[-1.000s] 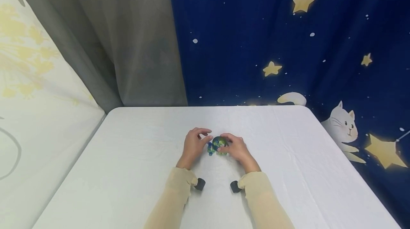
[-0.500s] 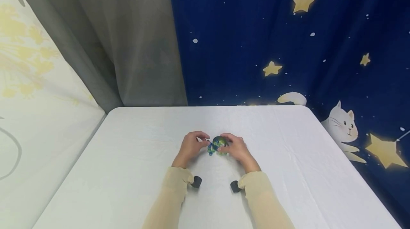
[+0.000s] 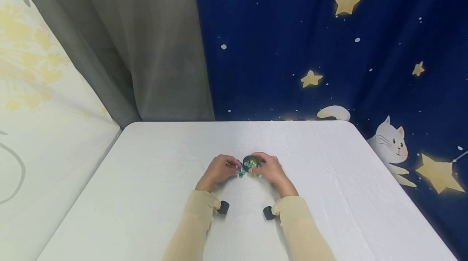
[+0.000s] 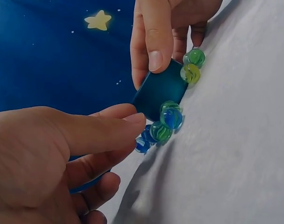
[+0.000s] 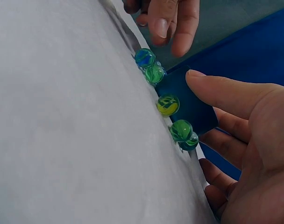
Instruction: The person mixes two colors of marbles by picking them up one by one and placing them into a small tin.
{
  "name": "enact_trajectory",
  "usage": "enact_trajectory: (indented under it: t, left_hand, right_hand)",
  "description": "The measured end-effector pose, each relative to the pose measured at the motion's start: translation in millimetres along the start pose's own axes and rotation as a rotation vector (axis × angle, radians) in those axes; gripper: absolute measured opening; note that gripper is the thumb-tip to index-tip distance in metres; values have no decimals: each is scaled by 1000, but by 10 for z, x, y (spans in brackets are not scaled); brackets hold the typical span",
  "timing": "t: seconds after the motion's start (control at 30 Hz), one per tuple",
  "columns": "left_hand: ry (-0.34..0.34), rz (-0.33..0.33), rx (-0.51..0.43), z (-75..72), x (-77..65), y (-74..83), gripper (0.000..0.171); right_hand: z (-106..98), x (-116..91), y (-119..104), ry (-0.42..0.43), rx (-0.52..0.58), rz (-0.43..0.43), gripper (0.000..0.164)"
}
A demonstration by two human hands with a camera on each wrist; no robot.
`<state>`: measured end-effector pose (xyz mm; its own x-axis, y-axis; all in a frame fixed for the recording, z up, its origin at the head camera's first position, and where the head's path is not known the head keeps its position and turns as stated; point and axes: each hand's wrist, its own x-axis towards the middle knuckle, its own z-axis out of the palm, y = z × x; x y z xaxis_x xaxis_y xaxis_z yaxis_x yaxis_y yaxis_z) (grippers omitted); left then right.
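Observation:
A small dark teal round container (image 4: 161, 87) stands on the white table, with green and yellow marbles visible at its open top in the head view. My right hand (image 3: 271, 169) holds it, thumb on the near side and fingers behind. Beside it lie loose glass marbles (image 4: 161, 131), blue and green, on its left. A yellow-swirled marble (image 5: 168, 106) and green ones lie at its near and right side. Over the left cluster my left hand (image 3: 218, 170) hovers, thumb and forefinger slightly apart; I see nothing between them in the right wrist view.
A white cloth covers the table (image 3: 153, 196), whose far edge meets a grey curtain (image 3: 168, 50) and a dark blue star-patterned curtain (image 3: 263, 50). A black wrist device (image 3: 223, 207) sits on the left cuff, another (image 3: 269, 212) on the right.
My left hand has come down and closer to the left cluster of marbles, its fingers now covering part of it. The right hand and the container have stayed in place.

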<state>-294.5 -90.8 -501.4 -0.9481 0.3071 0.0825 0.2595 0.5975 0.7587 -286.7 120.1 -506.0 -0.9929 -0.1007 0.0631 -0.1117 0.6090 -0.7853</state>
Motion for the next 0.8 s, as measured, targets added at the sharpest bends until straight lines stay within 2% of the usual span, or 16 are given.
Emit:
enact_trajectory:
  t: [0.47,0.8]
  left_hand:
    - [-35,-21,45,58,-16,2,22]
    - [-4,-49,56,127,-3,-6,23]
  right_hand:
    - [-8,-4,-13,0,13,14,52]
    - [5,2,2,4,13,-2,52]
